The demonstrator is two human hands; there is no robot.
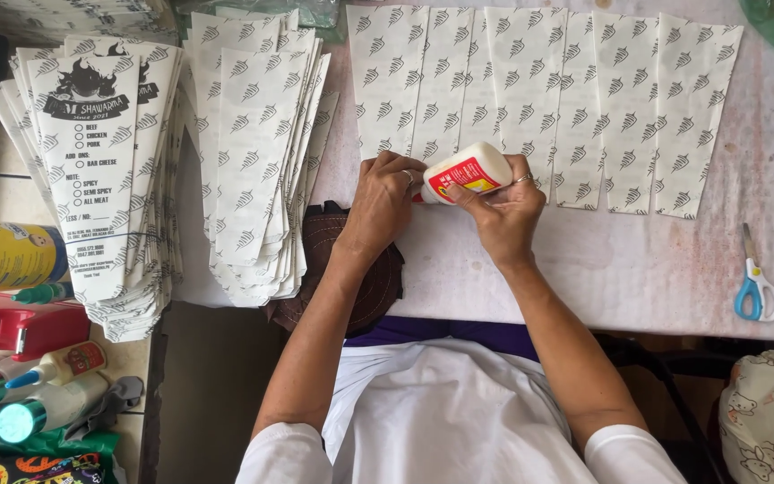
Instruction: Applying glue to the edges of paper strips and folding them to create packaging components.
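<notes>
The person sits at the bench (638, 269), which has a pale cover, w/ both hands meeting near the middle. The right hand (505, 211) has its grip closed around a white glue bottle (469, 172) w/ a red label; the bottle lies almost flat, its tip pointing to the left. The left hand (383, 202) has its fingers curled at the tip end of the bottle, touching it, so both hands hold the same bottle. A ring shows on each hand.

Just behind the hands, a row of tapered paper sheets (544, 99) w/ a small repeated pattern lies side by side, overlapping at the edges, approx. from the middle to the right part of the bench. At left are two fanned stacks of the same paper: one stack (257, 152) pattern side up, another stack (91, 170) showing a printed form side. A brown round mat (378, 287) lies under the left wrist, at the bench edge. Blue-handled scissors (756, 285) lie well apart at right. At far left stand more glue bottles (47, 367) and a red tape dispenser (11, 327).
</notes>
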